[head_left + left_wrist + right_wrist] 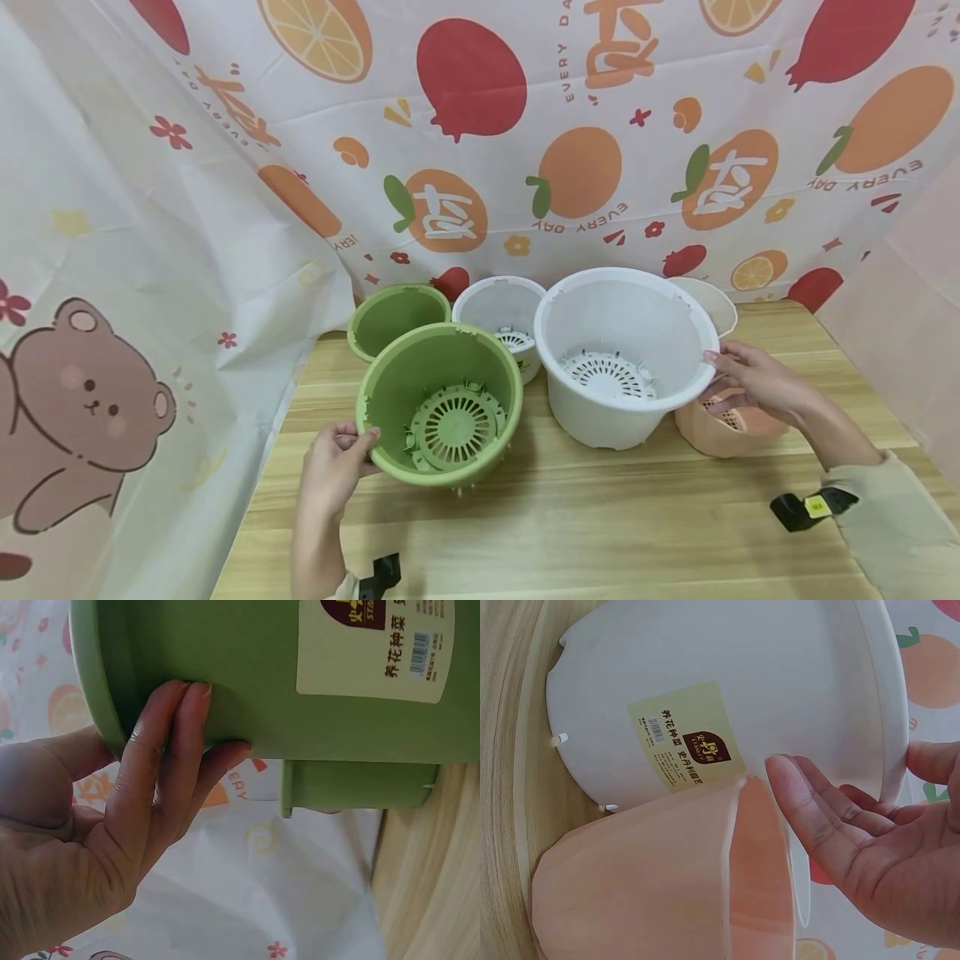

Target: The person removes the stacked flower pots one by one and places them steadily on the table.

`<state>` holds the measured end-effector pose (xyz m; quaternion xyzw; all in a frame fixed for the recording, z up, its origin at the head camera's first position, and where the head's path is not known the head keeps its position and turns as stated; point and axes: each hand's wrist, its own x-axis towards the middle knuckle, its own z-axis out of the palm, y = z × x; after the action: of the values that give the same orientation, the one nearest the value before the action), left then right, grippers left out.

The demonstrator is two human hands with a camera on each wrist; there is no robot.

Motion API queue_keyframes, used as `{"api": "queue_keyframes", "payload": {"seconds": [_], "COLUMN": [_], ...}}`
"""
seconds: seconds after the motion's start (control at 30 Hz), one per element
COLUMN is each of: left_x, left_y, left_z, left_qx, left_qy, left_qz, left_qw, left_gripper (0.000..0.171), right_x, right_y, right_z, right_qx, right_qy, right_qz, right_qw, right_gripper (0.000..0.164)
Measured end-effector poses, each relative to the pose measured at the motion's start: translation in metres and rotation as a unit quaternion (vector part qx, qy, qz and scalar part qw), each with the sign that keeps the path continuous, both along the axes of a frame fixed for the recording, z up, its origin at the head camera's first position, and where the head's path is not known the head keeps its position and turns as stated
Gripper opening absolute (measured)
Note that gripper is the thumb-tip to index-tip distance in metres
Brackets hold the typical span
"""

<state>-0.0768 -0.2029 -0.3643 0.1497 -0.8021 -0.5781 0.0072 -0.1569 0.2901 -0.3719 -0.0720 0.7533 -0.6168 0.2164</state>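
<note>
At the rim of a large green flower pot [442,425], my left hand [330,471] grips with the thumb over the edge and the fingers against the outer wall. In the left wrist view, this green pot [247,724] bears a pale label. The pot tilts, showing its slotted bottom; whether it touches the table cannot be told. My right hand [757,383] holds the right rim of a large white flower pot [630,325], thumb on the edge, fingers along the outside. In the right wrist view, an orange-pink pot [645,877] is just below those fingers.
Behind the held pots stand a smaller green pot [401,317], a smaller white pot [498,304] and another white rim [712,304]. All rest on a wooden table [600,525] against a fruit-print cloth [510,183]. A bear-print cloth [247,433] hangs at the left.
</note>
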Motion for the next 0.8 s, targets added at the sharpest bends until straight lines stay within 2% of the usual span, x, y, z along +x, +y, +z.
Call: {"api": "queue_keyframes", "payload": {"seconds": [0.43,0.8], "left_x": [-0.004,-0.009], "left_y": [-0.003,-0.004], "left_z": [-0.009,-0.012], "left_qx": [-0.009,-0.004], "left_qy": [-0.012,-0.018], "left_qz": [0.004,0.002], "left_qw": [0.9999,0.9998], "left_gripper": [0.031,0.032], "right_x": [0.001,0.001], "right_y": [-0.001,-0.002], "right_z": [0.001,0.002], "right_qx": [0.009,0.012], "right_qy": [-0.001,-0.002], "right_qz": [-0.005,-0.008], "right_qw": [1.000,1.000], "right_gripper": [0.055,0.057]}}
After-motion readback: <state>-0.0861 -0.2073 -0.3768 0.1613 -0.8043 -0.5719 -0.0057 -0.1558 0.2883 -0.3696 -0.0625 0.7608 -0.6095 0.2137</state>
